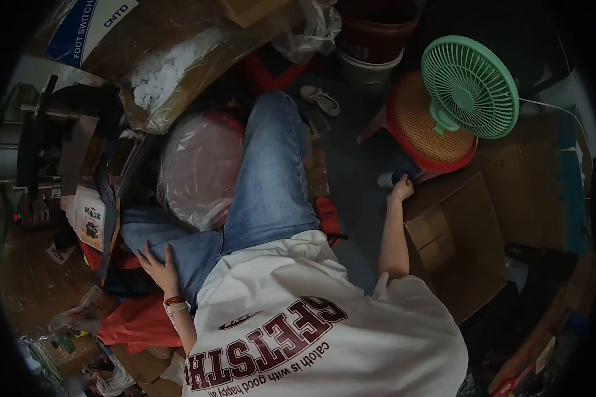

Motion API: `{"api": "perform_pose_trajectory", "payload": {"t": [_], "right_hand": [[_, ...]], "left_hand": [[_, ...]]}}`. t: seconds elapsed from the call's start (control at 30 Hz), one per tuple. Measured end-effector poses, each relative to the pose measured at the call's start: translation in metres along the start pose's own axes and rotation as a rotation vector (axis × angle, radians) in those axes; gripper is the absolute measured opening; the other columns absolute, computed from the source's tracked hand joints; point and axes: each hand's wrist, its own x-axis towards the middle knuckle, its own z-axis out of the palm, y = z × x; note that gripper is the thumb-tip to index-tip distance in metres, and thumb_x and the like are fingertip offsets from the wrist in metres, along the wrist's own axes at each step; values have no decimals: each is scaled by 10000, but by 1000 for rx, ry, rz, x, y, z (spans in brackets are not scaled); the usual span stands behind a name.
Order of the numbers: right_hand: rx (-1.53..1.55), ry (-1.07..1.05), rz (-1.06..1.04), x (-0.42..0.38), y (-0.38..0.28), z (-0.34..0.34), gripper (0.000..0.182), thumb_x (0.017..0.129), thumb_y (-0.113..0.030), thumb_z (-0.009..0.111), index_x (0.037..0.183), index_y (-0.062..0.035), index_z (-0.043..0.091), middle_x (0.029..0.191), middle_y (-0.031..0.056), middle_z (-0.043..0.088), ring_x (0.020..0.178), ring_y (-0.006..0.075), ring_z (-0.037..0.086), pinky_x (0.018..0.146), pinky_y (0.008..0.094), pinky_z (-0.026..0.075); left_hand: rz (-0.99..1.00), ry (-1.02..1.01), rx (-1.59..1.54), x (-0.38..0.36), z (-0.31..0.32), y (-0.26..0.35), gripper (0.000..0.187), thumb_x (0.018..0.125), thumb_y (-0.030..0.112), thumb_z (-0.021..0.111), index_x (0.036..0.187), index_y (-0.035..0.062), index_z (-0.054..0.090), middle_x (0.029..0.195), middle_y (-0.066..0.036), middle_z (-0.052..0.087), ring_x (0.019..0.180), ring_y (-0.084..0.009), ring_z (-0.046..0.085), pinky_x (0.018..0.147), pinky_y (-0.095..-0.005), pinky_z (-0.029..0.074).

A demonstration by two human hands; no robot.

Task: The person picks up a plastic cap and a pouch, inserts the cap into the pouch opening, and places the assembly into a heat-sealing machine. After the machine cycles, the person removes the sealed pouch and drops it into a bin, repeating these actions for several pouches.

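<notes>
While the left hand (160, 269) lies spread on the jeans (268, 175), the right hand (401, 190) is at a blue-and-white cylinder (385, 179) near the red stool (407, 118), which bears a green fan (470, 87) — whether it is clamped, I cannot tell remotely.

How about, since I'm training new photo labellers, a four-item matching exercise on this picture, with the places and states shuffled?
Column one
1. Green plastic fan
2. Left hand
3. Right hand
4. Brown cardboard box beside the right forearm

Column two
A. Resting on the blue denim jeans, fingers spread
B. Standing open, its inside showing
C. On the round red stool with a tan woven seat
D. At a small dark-blue rounded thing; whether gripped is unclear

Right pairs: 1-C, 2-A, 3-D, 4-B
</notes>
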Motion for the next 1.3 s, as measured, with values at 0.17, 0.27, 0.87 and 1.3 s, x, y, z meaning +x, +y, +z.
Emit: {"api": "perform_pose_trajectory", "payload": {"t": [0.17, 0.27, 0.87, 1.3], "right_hand": [[-297, 56, 85, 14, -25, 27, 500, 963, -313, 508, 1176, 138, 534, 1384, 239, 360, 1204, 353, 471, 1031, 416, 385], [-232, -49, 221, 59, 17, 39, 475, 956, -332, 513, 1159, 92, 577, 1360, 249, 420, 1197, 345, 487, 1027, 413, 392], [-640, -300, 451, 172, 33, 67, 634, 861, -420, 572, 1391, -127, 381, 1380, 158, 389, 1140, 390, 469, 820, 645, 387], [-8, -1090, 324, -261, -89, 61, 535, 926, -394, 579, 1343, -81, 460, 1302, 60, 522, 1191, 224, 481, 1019, 351, 373]], "left_hand": [[-23, 11, 47, -2, 0, 5, 633, 861, 453, 623, 1387, 168, 416, 1505, -229, 225, 1362, -420, 256, 1094, -473, 267], [-34, 17, 59, -3, 1, 4, 628, 857, 446, 631, 1381, 168, 425, 1502, -224, 236, 1360, -415, 263, 1094, -467, 271], [108, -301, -210, 19, 10, 33, 404, 811, 200, 633, 1179, 54, 554, 1256, -198, 525, 1170, -347, 503, 940, -414, 430], [-19, -513, -340, 191, 233, -16, 590, 920, 409, 459, 1364, 26, 404, 1396, -250, 394, 1296, -395, 364, 1087, -456, 288]]}}
